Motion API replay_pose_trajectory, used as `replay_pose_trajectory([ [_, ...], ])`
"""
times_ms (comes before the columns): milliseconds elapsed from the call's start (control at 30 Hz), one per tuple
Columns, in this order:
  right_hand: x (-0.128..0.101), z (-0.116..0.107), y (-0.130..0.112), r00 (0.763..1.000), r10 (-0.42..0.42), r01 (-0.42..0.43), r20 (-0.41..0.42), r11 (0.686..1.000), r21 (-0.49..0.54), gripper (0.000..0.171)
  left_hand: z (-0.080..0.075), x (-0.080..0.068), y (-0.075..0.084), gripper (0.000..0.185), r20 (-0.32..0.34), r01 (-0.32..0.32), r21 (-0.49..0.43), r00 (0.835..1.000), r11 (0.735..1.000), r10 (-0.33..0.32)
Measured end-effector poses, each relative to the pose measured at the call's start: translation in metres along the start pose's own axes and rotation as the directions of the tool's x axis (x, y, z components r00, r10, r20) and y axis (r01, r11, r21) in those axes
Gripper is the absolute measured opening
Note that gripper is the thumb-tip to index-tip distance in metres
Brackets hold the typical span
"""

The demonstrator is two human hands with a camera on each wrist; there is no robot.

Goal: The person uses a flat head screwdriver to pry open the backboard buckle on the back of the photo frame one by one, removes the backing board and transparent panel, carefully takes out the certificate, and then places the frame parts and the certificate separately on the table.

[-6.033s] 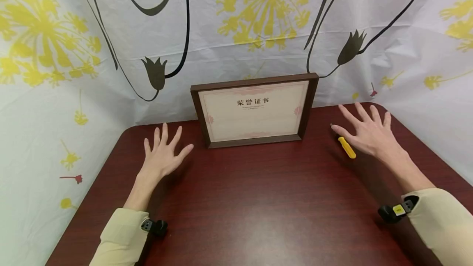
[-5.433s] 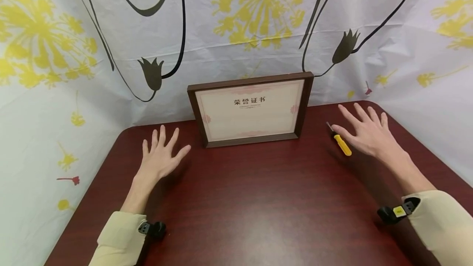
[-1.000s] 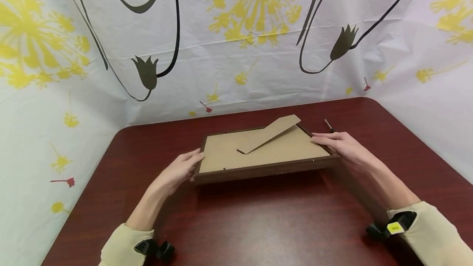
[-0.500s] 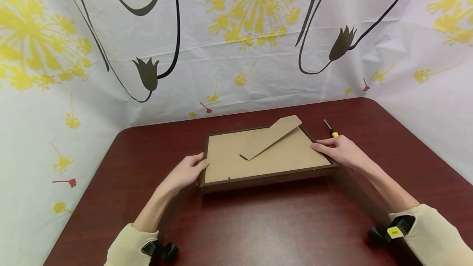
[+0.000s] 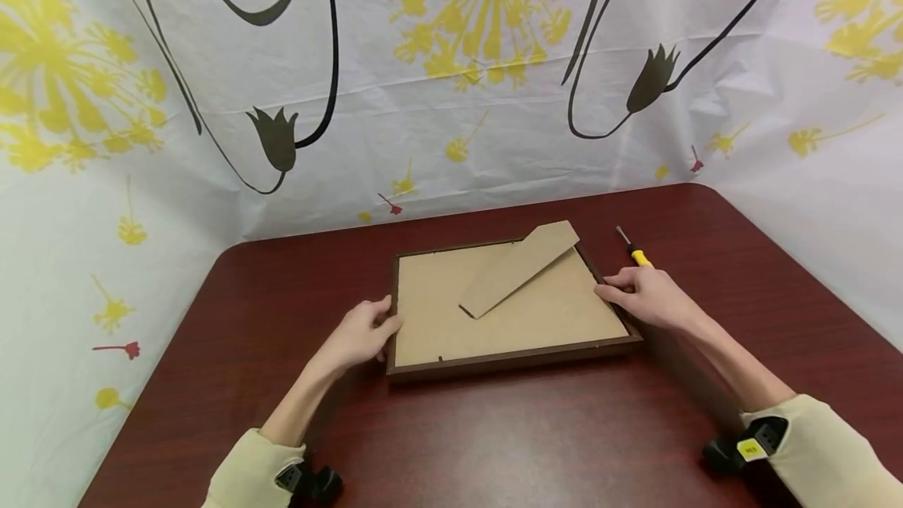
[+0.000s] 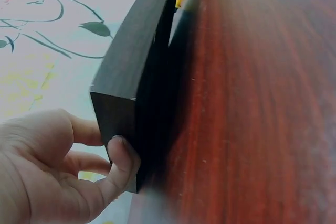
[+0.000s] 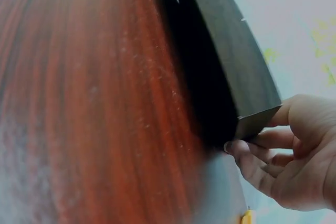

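A dark brown picture frame (image 5: 515,355) lies back side up, low over the table, its tan backing board (image 5: 430,288) facing me. A cardboard easel stand (image 5: 525,265) slants across that board, its far end past the top edge. My left hand (image 5: 360,332) grips the frame's left side, thumb on top. In the left wrist view, fingers (image 6: 122,156) curl under the frame's corner. My right hand (image 5: 652,296) holds the right side, thumb over the edge; in the right wrist view its fingertips (image 7: 239,148) reach beneath. The front of the frame is hidden.
A screwdriver (image 5: 640,258) with a yellow handle lies behind my right hand, partly covered by it. The reddish-brown table (image 5: 494,445) meets a white patterned curtain (image 5: 451,124) at the back and both sides.
Six seconds ago the frame stood upright at the back, certificate showing, hands apart and empty. It has been gripped and turned face down; over the last second its near edge has sunk toward the table.
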State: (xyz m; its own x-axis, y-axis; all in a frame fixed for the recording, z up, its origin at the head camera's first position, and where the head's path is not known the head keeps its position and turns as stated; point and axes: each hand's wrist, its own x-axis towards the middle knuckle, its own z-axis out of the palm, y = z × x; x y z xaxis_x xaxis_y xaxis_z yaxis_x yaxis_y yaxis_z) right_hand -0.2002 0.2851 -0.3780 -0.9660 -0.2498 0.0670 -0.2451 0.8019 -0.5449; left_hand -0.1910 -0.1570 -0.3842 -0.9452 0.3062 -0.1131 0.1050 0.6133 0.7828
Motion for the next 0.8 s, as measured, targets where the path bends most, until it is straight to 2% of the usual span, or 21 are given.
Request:
replay_pose_trajectory([
  [200, -0.002, 0.003, 0.004, 0.998, 0.034, -0.036, 0.044, 0.998, 0.049, 0.041, 0.003, -0.001, -0.002, 0.055, 0.012, -0.058, 0.028, 0.998, 0.998, 0.058],
  [333, -0.002, 0.004, 0.005, 0.996, 0.066, -0.070, 0.065, 0.996, 0.062, 0.049, 0.007, -0.001, -0.004, 0.055, 0.009, -0.056, 0.047, 0.998, 0.997, 0.056],
  [600, 0.000, 0.004, 0.010, 0.991, 0.108, -0.113, 0.080, 0.991, 0.072, 0.054, 0.013, 0.001, -0.003, 0.055, -0.012, -0.055, 0.059, 0.998, 0.997, 0.055],
  [800, 0.001, 0.003, 0.013, 0.987, 0.129, -0.135, 0.094, 0.989, 0.062, 0.058, 0.014, 0.003, 0.000, 0.057, -0.009, -0.024, 0.035, 1.000, 0.999, 0.025],
])
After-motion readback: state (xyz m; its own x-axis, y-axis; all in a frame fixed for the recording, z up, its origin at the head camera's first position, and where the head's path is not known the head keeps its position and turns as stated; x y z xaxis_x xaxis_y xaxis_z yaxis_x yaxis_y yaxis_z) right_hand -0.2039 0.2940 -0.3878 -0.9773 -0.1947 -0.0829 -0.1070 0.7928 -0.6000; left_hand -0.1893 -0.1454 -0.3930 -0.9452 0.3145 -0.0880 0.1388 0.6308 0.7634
